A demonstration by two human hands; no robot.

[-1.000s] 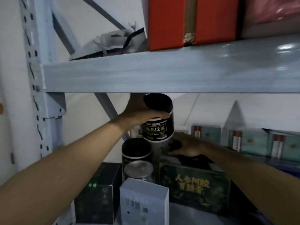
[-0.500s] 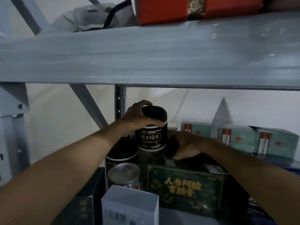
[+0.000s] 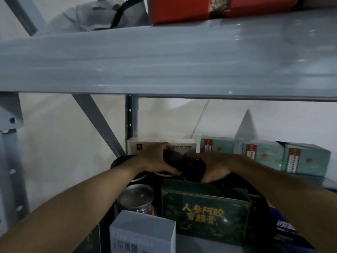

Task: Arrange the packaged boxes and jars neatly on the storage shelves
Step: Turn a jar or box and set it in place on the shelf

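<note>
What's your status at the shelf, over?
Left hand grips black jar, behind green box. Right hand holds a blurred dark item. White box stands close behind.

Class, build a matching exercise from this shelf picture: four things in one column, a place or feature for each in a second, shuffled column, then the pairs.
Things:
1 red box
2 can
3 green box
4 teal boxes

Places or features:
A silver lid
B on the upper shelf
C gold lettering
D in a row, back right

Pairs: 1-B, 2-A, 3-C, 4-D
</note>
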